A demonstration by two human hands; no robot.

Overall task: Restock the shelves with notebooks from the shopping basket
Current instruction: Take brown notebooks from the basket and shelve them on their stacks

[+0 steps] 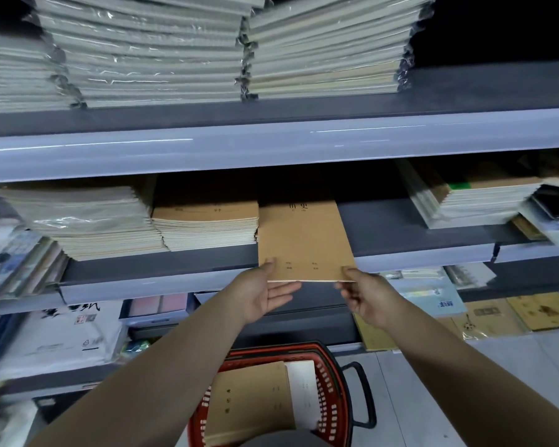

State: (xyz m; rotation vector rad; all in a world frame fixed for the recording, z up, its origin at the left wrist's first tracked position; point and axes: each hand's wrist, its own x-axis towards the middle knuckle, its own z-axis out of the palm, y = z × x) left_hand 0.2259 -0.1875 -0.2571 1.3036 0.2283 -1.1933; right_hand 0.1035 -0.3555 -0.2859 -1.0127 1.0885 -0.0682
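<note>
1. The kraft notebook (304,237) lies flat with its far part on the middle shelf (384,227) and its near edge jutting out past the shelf front. It sits just beside a stack of matching notebooks (207,227).
2. The left hand (265,291) grasps the near-left corner, thumb on the cover and fingers stretched out underneath. The right hand (365,295) pinches the near-right corner in the same way, thumb on top and fingers curled below.
3. Handling, as a judgement: a thin paper cover with a soft spine, so it should be light and floppy rather than stiff. Whether this is 1 notebook or a few held together I cannot tell from the thin near edge.
4. Held by 1 corner alone it would likely sag and fan open. The 2-corner hold suits it better, keeping the cover level while it is pushed along the shelf.
5. The matte kraft surface looks grippy rather than slick, though corners crease easily, so a light pinch seems enough.
6. For squaring it against the neighbouring stack, flat fingers on the near edge would probably do better than a pinch.
7. More notebooks (249,401) wait in the red shopping basket (328,391) below. Best lifted by a long edge, with fingers slid under the pile.
</note>
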